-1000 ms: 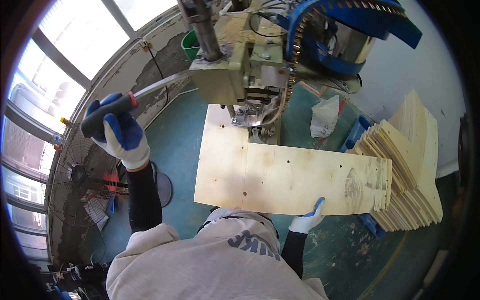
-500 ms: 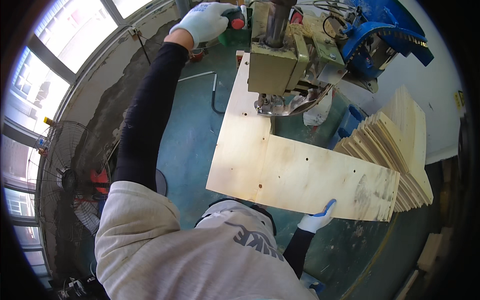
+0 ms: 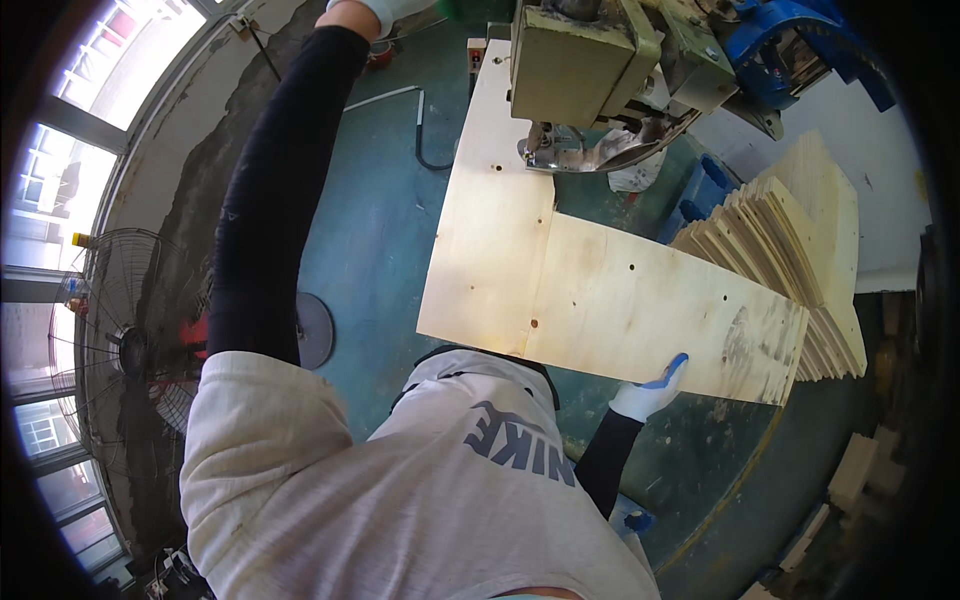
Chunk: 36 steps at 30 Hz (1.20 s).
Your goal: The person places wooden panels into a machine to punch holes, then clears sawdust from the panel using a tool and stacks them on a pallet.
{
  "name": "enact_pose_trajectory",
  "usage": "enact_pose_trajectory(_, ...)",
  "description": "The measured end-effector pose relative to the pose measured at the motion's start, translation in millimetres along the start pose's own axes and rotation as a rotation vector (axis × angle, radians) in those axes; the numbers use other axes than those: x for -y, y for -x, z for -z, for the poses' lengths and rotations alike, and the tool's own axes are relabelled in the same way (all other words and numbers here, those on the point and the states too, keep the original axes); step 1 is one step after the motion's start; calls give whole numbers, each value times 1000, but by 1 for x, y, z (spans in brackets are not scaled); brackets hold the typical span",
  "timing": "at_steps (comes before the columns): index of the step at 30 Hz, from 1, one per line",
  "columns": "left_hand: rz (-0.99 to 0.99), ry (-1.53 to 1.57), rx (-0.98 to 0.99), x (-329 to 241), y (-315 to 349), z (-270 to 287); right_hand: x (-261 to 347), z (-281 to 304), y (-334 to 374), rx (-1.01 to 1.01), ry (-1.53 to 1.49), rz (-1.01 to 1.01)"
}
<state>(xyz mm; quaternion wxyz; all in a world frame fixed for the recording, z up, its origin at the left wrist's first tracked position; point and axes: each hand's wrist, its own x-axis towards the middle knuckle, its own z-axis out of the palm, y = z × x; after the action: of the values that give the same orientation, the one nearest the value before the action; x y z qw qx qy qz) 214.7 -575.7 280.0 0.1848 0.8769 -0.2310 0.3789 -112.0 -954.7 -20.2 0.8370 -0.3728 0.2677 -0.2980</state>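
Note:
My right hand, in a white glove with blue-coated fingers, grips the near edge of an L-shaped plywood panel. Its thumb lies along the top face; the other fingers are hidden beneath. Dark holes dot the pale panel, and a grey smudge marks its right end. The far arm of the panel extends beside the metal foot of a green machine. My left arm, in a black sleeve, stretches far forward to the left of the machine. Only the wrist side of my gloved left hand shows; its fingers are cut off at the top.
A stack of cut plywood pieces stands at the right beside a blue bin. A wire fan is at the left near the windows. A round grey disc lies by my left arm. Wooden blocks sit at the lower right.
The view has tilted, so machine and panel appear higher. My left hand, earlier at a red knob, is now mostly out of the picture. My right hand keeps its grip on the panel.

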Motion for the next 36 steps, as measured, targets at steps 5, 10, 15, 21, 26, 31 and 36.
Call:
enact_pose_trajectory(5,175,309,-293,-5,133,-34,0,6,-12,21,-40,-82)
enact_pose_trajectory(10,722,560,268,-64,314,-75,-7,19,-31,64,-57,-141)
enact_pose_trajectory(15,968,724,397,-106,344,-78,-18,37,-47,143,-42,-219)
enact_pose_trajectory(21,1079,716,432,-108,349,-79,-26,32,-50,79,-94,-310)
enact_pose_trajectory(26,823,607,308,-102,358,-96,-27,36,-58,126,22,-248)
enact_pose_trajectory(31,753,601,353,-100,319,-99,-18,30,-69,127,13,-264)
enact_pose_trajectory(36,1018,736,588,-102,303,-85,-1,11,-61,91,204,-204)
